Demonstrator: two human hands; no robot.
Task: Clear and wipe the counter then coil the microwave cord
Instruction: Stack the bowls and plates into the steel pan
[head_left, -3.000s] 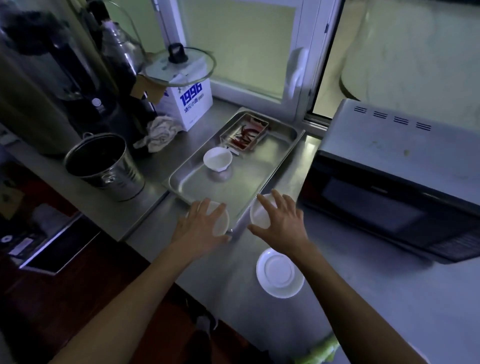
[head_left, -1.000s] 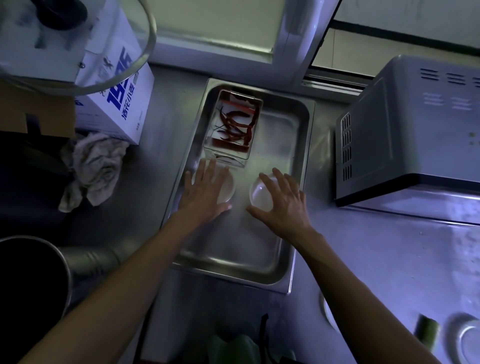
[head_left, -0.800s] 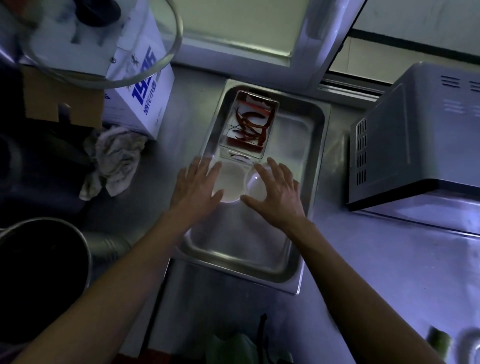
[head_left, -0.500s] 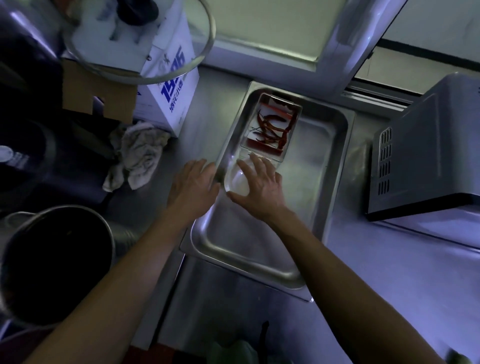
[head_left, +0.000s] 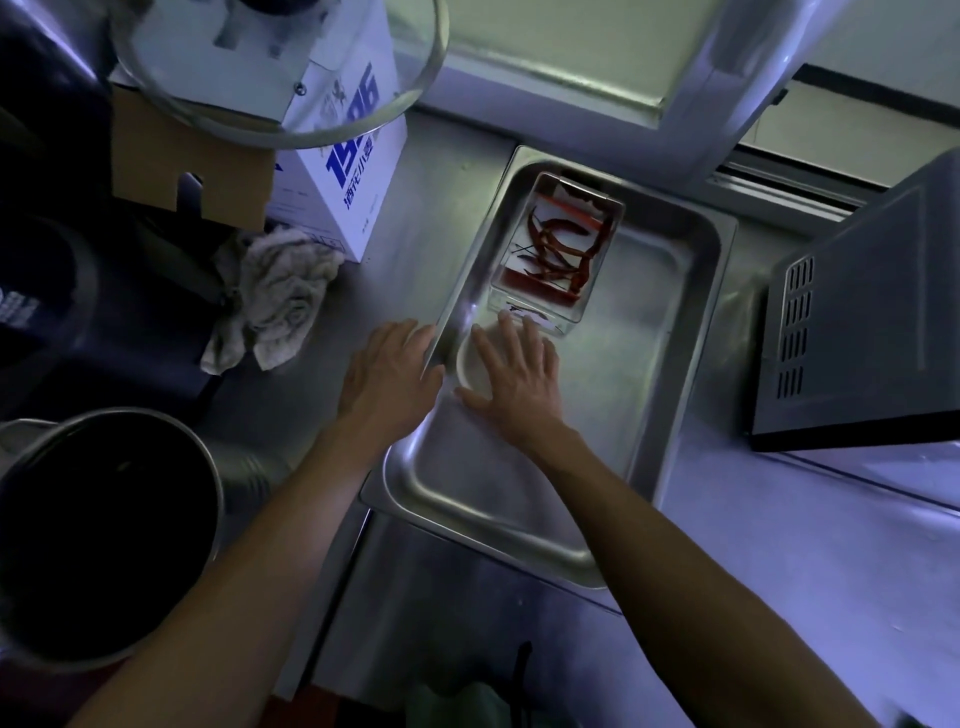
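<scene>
Dim on my feed, cold blue-violet cast overall. Main light comes thru the window (head_left: 561, 47) beyond the right hand (head_left: 511, 379), pale green-white, brightest part of pic. Steel tray (head_left: 670, 332) throws a small glare spot just past the left hand (head_left: 389, 379), w/ soft sheen along its rim. Pot (head_left: 104, 540) near the left forearm is nearly black inside, no detail. Area left of the left hand is deep shadow. Wide-angle bend at edges: microwave (head_left: 867, 322) right of the right hand leans. Forearms near the bottom look soft, slightly blurred.
</scene>
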